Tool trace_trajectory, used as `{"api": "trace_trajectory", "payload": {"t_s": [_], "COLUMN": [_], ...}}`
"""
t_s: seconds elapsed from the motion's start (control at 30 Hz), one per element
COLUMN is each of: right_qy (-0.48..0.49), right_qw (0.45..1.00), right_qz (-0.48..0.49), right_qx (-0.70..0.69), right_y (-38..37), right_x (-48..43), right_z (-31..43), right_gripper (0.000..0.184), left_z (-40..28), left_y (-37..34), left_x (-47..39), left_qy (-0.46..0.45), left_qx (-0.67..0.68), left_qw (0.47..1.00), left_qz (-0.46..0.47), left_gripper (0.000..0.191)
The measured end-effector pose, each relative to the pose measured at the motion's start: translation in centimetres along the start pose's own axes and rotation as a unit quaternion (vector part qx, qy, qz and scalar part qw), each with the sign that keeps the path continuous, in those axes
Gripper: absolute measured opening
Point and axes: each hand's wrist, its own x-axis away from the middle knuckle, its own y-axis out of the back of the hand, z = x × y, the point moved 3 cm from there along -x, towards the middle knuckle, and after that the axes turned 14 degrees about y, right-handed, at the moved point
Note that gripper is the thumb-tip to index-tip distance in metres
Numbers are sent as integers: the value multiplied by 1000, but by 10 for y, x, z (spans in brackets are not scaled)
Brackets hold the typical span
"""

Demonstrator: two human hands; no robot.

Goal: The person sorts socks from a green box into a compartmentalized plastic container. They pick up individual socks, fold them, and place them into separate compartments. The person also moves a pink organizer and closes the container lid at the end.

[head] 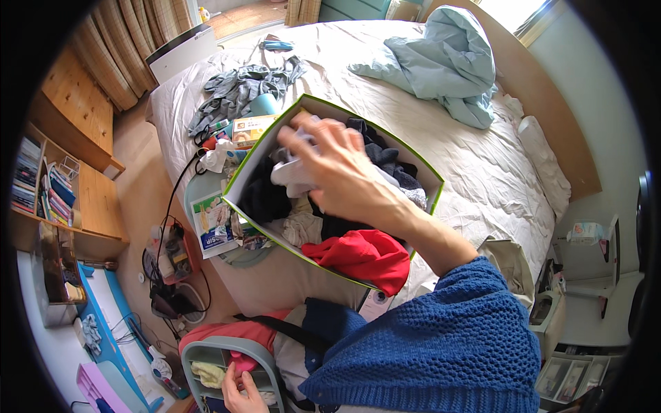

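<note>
Over a green-edged box (334,272) on the bed, my right hand (335,165) is blurred, with its fingers spread above a white sock-like cloth (292,178); whether it grips the cloth is unclear. Dark garments (266,193) and a cream cloth (303,223) lie inside the box, and a red cloth (364,255) hangs over its near rim. At the bottom, my left hand (241,390) is at a grey divided organizer (227,342), its fingertips touching a pink cloth item (241,361) in a compartment. A pale yellow item (208,374) lies in the compartment beside it.
Left of the box, a cardboard packet (253,129), a plastic packet (211,222) and a cable (178,186) lie close by. Behind them are crumpled grey clothes (242,93). A light blue quilt (439,67) rests at the bed's far right. A phone-like box (375,305) is near my sleeve.
</note>
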Motion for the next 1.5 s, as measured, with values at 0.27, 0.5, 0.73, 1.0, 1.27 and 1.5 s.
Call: {"api": "trace_trajectory", "payload": {"t_s": [0.27,0.5,0.73,1.0,1.27,1.5], "right_qy": [134,163,80,-7,-76,-215], "right_qw": [905,917,933,954,921,827], "right_qz": [370,352,234,79,-38,-190], "right_qx": [-159,-98,-262,-289,-380,-484], "right_y": [-77,-113,-60,8,48,71], "right_x": [8,27,7,-18,-28,-12], "right_z": [22,16,-21,-47,-56,-79], "right_gripper": [40,44,34,37,25,35], "left_z": [2,1,4,2,4,4], "left_y": [-1,-5,-3,-5,-9,-14], "left_x": [2,4,6,6,6,3], "left_qy": [-5,-5,-17,-34,-28,-46], "left_qx": [-15,-1,5,-5,19,17], "left_qw": [1000,1000,1000,999,999,998], "left_qz": [4,11,5,15,24,33], "left_gripper": [32,31,30,31,30,29]}}
